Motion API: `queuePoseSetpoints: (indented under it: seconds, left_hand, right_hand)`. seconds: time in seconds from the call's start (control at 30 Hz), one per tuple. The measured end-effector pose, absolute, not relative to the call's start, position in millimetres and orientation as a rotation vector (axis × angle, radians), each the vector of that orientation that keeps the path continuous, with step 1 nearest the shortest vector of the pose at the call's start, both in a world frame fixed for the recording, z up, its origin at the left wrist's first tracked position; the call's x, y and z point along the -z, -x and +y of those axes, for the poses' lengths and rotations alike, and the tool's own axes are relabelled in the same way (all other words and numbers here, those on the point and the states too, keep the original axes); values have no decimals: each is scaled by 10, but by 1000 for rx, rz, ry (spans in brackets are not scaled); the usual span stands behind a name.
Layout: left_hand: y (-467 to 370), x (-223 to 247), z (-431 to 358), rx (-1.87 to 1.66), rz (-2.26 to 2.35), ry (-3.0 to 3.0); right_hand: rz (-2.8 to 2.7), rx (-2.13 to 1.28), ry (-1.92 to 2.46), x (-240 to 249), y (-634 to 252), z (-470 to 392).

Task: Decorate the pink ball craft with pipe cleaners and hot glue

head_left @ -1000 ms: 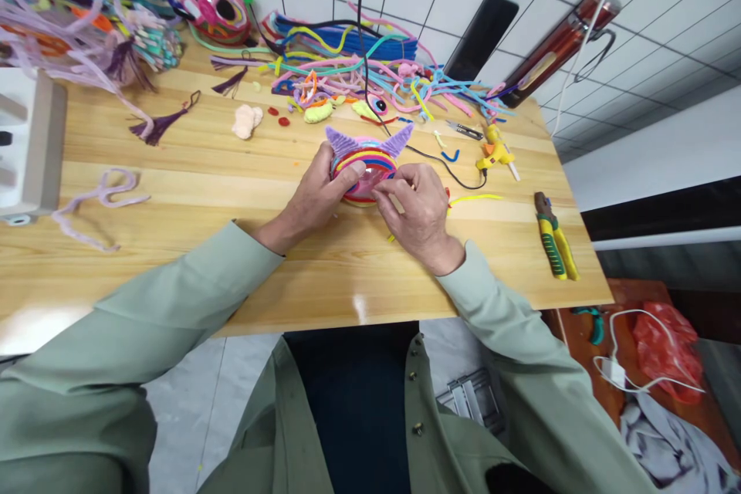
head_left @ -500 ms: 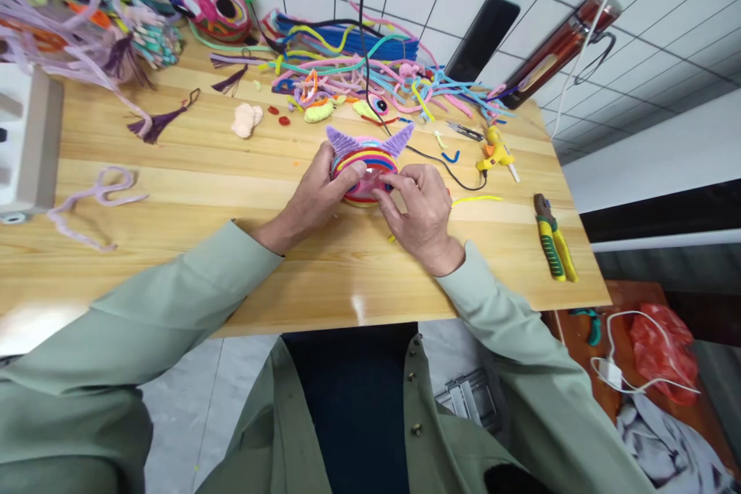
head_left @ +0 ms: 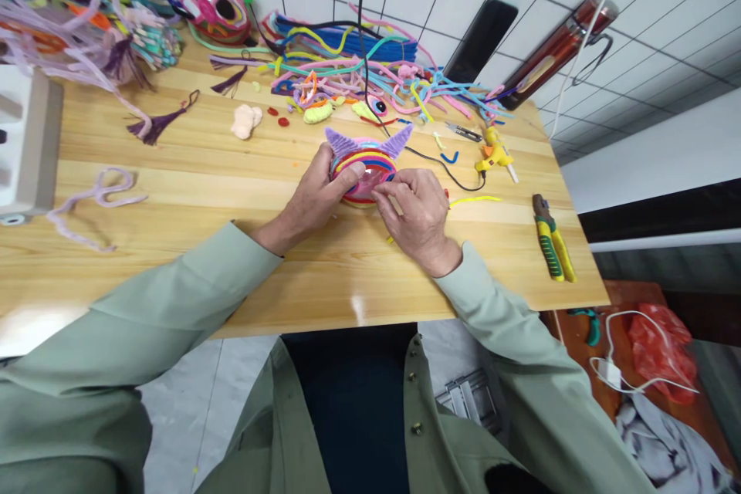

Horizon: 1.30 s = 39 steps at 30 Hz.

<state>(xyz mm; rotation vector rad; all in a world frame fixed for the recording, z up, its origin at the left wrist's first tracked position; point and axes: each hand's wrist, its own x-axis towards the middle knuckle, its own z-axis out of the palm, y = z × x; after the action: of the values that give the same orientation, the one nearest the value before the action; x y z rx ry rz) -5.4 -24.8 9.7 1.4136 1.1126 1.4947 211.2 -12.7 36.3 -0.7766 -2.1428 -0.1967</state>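
A round pipe-cleaner animal face (head_left: 370,163), with red, yellow, blue and pink bands and two purple pointed ears, is held just over the table in front of me. My left hand (head_left: 321,197) grips its left side, the thumb lying across the front. At its lower right, my right hand (head_left: 417,214) has thumb and index finger pinched together against the face. Whatever lies between those fingertips is too small to make out. Part of the face's right side is hidden behind this hand. A yellow pipe cleaner (head_left: 475,200) lies right of my right hand.
Behind are heaped pipe cleaners (head_left: 347,50), a finished pink face (head_left: 211,0), a phone (head_left: 482,38) and a thermos (head_left: 559,54). To the right lie snips (head_left: 464,131), a yellow glue gun (head_left: 494,154) and pliers (head_left: 554,239). Purple tassels (head_left: 162,120) lie left.
My right thumb and fingertips have shifted slightly on the face's lower right and drawn closer together. My left hand and the face stay almost where they were.
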Motion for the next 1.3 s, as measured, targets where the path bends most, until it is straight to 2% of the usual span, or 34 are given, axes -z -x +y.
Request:
queuePoseSetpoints:
  seconds: [0.57, 0.73, 0.97, 1.3]
  left_hand:
    - [53, -81, -239, -1500, 1137, -1410]
    - [55, -115, -262, -1480, 1117, -1389]
    - [63, -199, -299, -1481, 1116, -1404]
    - [131, -80, -251, -1456, 1003, -1495]
  right_hand:
    - [-2153, 178, 798, -365, -2081, -143]
    - [-2030, -51, 733, -417, -2117, -141]
    - [-1649, -556, 991, -293, -2251, 131]
    - [-1803, -1057, 956, -205, -2253, 147]
